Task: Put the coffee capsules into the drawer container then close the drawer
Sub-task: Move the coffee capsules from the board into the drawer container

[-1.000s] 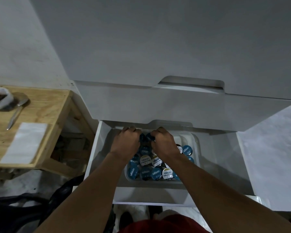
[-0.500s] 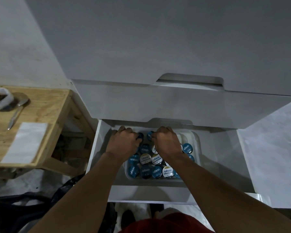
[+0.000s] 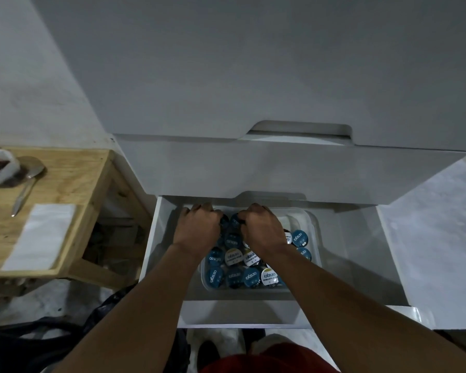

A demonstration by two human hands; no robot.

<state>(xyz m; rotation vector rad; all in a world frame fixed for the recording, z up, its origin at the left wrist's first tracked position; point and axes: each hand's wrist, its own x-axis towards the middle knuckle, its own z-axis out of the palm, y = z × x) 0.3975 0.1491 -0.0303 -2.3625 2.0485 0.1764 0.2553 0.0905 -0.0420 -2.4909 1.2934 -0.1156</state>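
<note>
Coffee capsules (image 3: 250, 277) fill clear container (image 3: 314, 238) in open bottom drawer (image 3: 361, 251). Hands at container's 12 o'clock end: left hand (image 3: 198, 231), right hand (image 3: 262, 230), knuckles up, fingers curled down among capsules, actual grip hidden, cannot tell. Wooden tabletop (image 3: 73, 170) at 9 o'clock, spoon (image 3: 24, 189) on it

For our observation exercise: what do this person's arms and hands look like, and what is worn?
Both forearms are bare, no sleeves in view. The left hand and right hand show no gloves, rings or watch. A red garment shows below.
</note>
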